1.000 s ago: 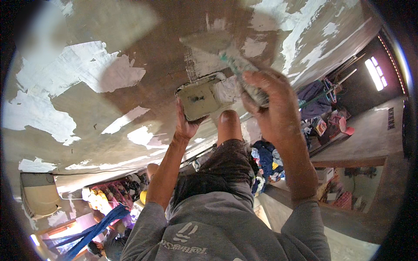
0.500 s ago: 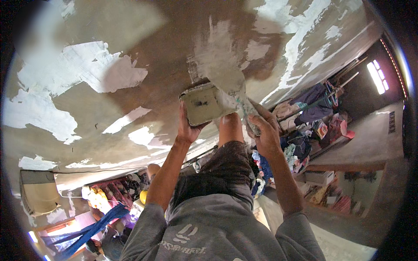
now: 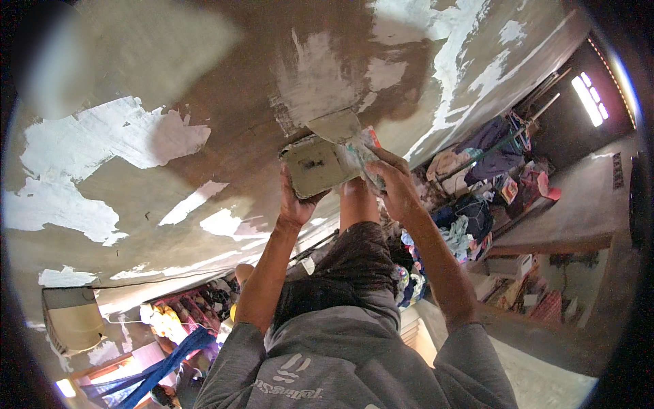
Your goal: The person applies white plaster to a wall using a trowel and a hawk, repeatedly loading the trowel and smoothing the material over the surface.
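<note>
Against the brown wall (image 3: 225, 82), patched with pale flaking areas and a fresh grey-white smear of filler (image 3: 310, 78), both hands work close together near the middle of the view. The left hand (image 3: 296, 204) has its grip closed around the lower edge of a flat rectangular board (image 3: 317, 163), a plasterer's hawk smeared with pale filler, fingers curled under it and thumb up along its left side, so the board is held just off the wall with its broad face turned toward the camera. The right hand (image 3: 392, 180) is wrapped tight around the handle of a putty knife (image 3: 340, 126); a bit of red shows at the handle near the fingers, and the wide blade, coated in pale filler, rises above the top right corner of the board, just below the fresh smear. Whether the blade actually touches the wall or the board cannot be told. The two hands are just beside one another, the knife hand slightly higher. Below them are the person's grey shirt (image 3: 354, 368) and dark shorts (image 3: 354, 259), and to the right a heap of coloured clothes (image 3: 477, 177) lies on the floor.
</note>
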### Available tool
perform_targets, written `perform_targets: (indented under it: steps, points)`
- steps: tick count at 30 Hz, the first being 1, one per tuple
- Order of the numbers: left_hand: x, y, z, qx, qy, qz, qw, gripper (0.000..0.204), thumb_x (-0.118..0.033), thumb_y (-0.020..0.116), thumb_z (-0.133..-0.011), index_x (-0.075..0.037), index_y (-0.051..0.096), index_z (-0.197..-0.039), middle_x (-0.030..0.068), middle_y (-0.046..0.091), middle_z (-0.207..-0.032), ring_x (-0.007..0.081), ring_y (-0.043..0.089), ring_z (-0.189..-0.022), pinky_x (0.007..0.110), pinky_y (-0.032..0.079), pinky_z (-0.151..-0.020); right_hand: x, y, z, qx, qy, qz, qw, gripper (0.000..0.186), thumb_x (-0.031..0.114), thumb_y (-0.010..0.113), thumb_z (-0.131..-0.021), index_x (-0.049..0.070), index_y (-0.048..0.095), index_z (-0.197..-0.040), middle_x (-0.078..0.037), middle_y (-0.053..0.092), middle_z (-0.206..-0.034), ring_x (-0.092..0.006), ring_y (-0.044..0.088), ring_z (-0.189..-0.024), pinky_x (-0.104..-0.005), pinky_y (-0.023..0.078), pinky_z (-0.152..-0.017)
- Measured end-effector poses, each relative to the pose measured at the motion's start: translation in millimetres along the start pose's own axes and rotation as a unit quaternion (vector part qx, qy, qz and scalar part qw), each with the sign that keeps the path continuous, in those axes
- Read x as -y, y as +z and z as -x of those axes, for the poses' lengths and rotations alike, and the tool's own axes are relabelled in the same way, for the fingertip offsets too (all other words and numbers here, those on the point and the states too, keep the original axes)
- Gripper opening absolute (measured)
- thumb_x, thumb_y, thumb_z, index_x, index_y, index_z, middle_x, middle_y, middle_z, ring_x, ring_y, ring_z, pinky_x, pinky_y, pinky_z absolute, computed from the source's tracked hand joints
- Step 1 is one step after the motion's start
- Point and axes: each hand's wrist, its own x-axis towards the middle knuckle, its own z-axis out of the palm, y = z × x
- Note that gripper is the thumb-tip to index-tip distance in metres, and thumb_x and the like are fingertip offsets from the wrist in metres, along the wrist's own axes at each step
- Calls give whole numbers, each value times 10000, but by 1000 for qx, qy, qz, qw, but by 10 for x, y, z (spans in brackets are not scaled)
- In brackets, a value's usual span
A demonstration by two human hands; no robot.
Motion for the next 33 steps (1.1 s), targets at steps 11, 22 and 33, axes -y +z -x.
perform_targets:
  steps: [11,22,33]
  points:
    - [-38,68,25,9,12,5,1000,683,-664,458,-804,-198,415,-1302,70,487,-1266,281,504,-1120,471,510,-826,666,148,217,17,-128,121,984,390,189,565,-803,-15,565,-1135,-51,550,-883,-84,477,-667,-222,414,-534]
    - [-86,158,36,25,34,-21,999,694,-669,459,-802,-194,404,-1305,70,477,-1269,281,496,-1128,469,503,-843,1451,354,459,32,-162,-14,986,422,147,572,-782,-57,534,-1149,-65,588,-828,-79,482,-589,-198,358,-478]
    - [-81,37,154,0,13,7,1000,688,-656,445,-816,-186,394,-1316,83,482,-1275,282,492,-1146,477,498,-849,120,135,402,25,-109,89,990,486,136,559,-793,-56,486,-1234,-141,558,-1187,-211,510,-1082,-295,380,-939]
